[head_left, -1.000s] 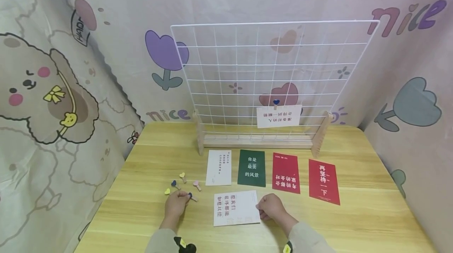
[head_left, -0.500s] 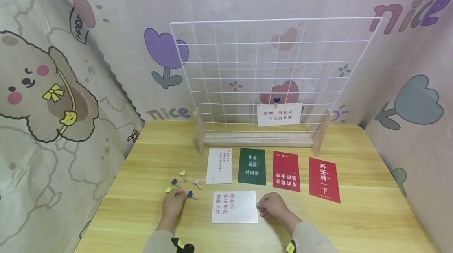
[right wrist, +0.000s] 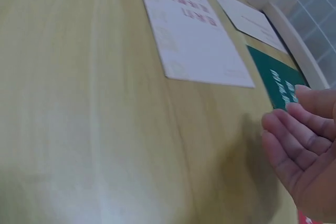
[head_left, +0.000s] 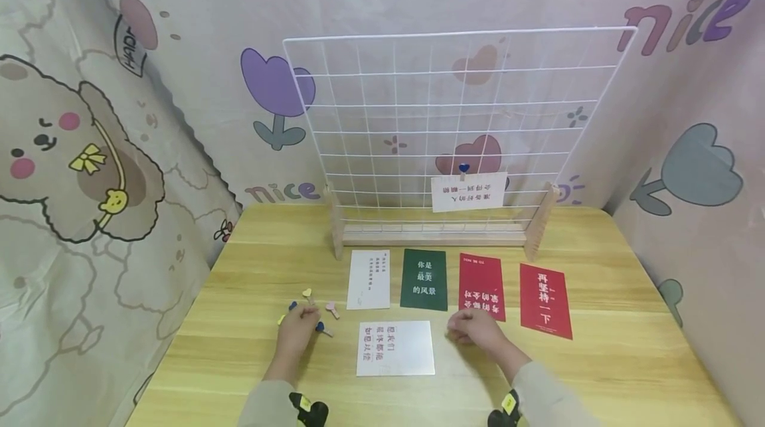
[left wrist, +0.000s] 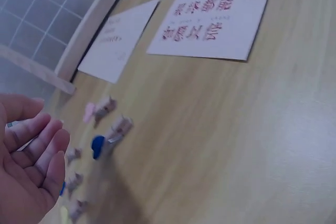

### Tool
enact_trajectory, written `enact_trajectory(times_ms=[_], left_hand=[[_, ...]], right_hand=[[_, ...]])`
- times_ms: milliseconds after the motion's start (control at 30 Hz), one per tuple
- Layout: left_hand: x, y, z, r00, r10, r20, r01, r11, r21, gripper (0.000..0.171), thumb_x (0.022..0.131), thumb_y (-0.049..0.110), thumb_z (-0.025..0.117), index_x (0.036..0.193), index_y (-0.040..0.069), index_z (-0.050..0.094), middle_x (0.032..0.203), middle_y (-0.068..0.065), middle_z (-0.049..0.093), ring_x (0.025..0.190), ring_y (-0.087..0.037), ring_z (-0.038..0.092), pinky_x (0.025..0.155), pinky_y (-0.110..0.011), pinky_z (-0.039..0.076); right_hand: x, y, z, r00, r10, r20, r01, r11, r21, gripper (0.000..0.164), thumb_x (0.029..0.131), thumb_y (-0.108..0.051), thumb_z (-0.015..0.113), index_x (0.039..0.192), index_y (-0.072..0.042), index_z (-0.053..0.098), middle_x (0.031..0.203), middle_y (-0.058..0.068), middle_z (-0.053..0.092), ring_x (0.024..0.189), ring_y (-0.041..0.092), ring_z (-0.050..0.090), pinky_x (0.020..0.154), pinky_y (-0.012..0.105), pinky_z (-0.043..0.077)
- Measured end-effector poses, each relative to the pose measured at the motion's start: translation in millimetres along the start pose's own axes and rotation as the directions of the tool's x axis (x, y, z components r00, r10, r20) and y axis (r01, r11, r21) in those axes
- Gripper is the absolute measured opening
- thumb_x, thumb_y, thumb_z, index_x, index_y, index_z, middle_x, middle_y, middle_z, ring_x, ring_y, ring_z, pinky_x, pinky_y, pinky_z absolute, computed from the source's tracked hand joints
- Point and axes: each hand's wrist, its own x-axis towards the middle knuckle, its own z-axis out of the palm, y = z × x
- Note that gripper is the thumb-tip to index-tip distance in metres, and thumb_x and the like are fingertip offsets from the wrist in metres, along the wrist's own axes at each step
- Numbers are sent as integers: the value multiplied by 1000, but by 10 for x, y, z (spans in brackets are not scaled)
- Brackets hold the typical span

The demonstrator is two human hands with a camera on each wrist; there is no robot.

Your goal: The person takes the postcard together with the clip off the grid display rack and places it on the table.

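Note:
My left hand [head_left: 297, 334] is loosely curled above the heart-topped clothespins at the left of the table, partly covering some. In the left wrist view nothing lies between its fingers; a blue-heart clothespin [left wrist: 113, 136] and a pink-heart clothespin [left wrist: 100, 110] are beside it. My right hand [head_left: 480, 333], also loosely curled and holding nothing, hovers by the lower end of a red card [head_left: 481, 281]. Between the hands lies a white card with red writing [head_left: 396, 348], flat on the table and apart from both.
Behind stands a white wire grid [head_left: 418, 108] on a wooden base [head_left: 433, 239]. A white card [head_left: 469, 192] hangs there from a blue-heart clothespin [head_left: 463, 169]. Before it lie a white card [head_left: 368, 279], a green card [head_left: 424, 281] and another red card [head_left: 545, 301].
My right hand has left the right edge of the middle white card and moved up and to the right. The left hand has shifted slightly up over the clothespins.

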Motion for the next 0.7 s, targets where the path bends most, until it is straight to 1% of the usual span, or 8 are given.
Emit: enact_trajectory(times_ms=[67, 133, 233, 333, 433, 467, 567, 700], left_hand=[[20, 57, 1, 1000, 19, 14, -19, 1000, 6, 27, 86, 18, 50, 103, -2, 55, 99, -15, 55, 91, -28, 51, 73, -37, 44], [41, 118, 0, 999, 28, 42, -28, 1000, -1, 28, 87, 18, 49, 105, -2, 54, 101, -15, 55, 92, -28, 51, 75, -38, 44], [84, 218, 2, 997, 20, 79, -18, 1000, -20, 29, 87, 19, 48, 108, 0, 53, 101, -13, 55, 92, -27, 51, 76, -38, 44], [124, 333, 8, 993, 31, 111, -29, 999, -25, 31, 87, 20, 48, 110, 1, 52, 101, -12, 55, 93, -26, 50, 77, -41, 43], [162, 461, 20, 989, 62, 137, -57, 998, -35, 31, 87, 22, 48, 110, 2, 52, 102, -12, 56, 94, -26, 50, 79, -44, 41], [178, 503, 25, 986, 72, 148, -65, 997, -51, 30, 87, 22, 48, 110, 2, 52, 103, -13, 55, 94, -27, 50, 80, -45, 41], [228, 623, 59, 982, 102, 160, -91, 993, -71, 28, 86, 20, 51, 108, 2, 54, 102, -13, 56, 95, -27, 51, 82, -43, 40], [290, 769, 126, 975, 145, 169, -136, 989, -62, 26, 83, 19, 54, 105, 4, 56, 99, -8, 57, 94, -26, 51, 82, -43, 39]], right_hand=[[21, -18, -64, 999, 6, -47, -6, 1000, -10, 19, 81, -10, 57, 92, 5, 58, 81, 9, 60, 74, 21, 57, 67, 33, 49], [50, -33, -127, 996, 5, -87, -6, 1000, -4, 19, 80, -10, 58, 92, 5, 58, 82, 10, 60, 75, 22, 58, 67, 34, 49], [91, -60, -225, 992, -4, -126, 3, 1000, -10, 18, 81, -9, 58, 93, 4, 59, 85, 11, 61, 79, 23, 58, 69, 34, 48], [121, -118, -325, 991, -10, -136, 9, 1000, -11, 22, 81, -12, 57, 96, 4, 58, 89, 13, 61, 82, 24, 58, 72, 35, 48], [137, -205, -430, 991, -13, -135, 13, 1000, 3, 28, 83, -16, 57, 102, 4, 55, 95, 16, 59, 87, 27, 57, 75, 38, 46], [145, -238, -463, 991, -12, -136, 14, 1000, 8, 30, 83, -17, 57, 103, 4, 54, 97, 16, 59, 88, 28, 56, 77, 38, 45], [168, -327, -564, 990, -19, -138, 23, 999, 28, 34, 83, -20, 57, 107, 3, 52, 102, 18, 56, 94, 31, 54, 82, 41, 42], [188, -435, -678, 988, -37, -148, 40, 999, 18, 36, 84, -21, 56, 109, 4, 49, 103, 19, 55, 98, 35, 51, 86, 44, 38]])
